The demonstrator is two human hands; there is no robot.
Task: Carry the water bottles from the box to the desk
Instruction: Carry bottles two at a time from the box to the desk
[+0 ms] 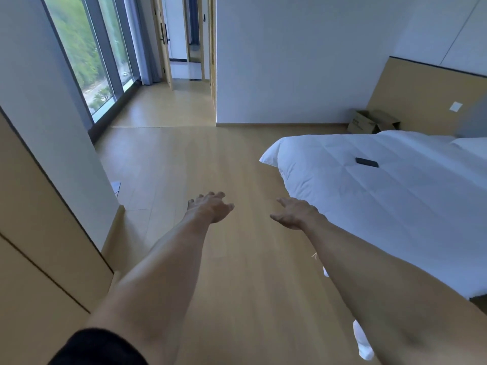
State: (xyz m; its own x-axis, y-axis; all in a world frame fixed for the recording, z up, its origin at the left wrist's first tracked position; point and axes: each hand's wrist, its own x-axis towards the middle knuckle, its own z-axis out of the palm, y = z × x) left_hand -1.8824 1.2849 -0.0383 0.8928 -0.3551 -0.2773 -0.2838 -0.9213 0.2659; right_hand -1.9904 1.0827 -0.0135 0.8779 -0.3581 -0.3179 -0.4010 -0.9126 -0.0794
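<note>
Bare left hand (210,206) and right hand (293,214) — empty, fingers relaxed.

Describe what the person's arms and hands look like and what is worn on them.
Both forearms are bare from above the elbow down. The left hand and the right hand wear no gloves, and no rings, watch or bracelets are visible. A black sleeve shows at the upper left arm, at the bottom edge of the view. No sleeve is visible on the right arm.
</note>
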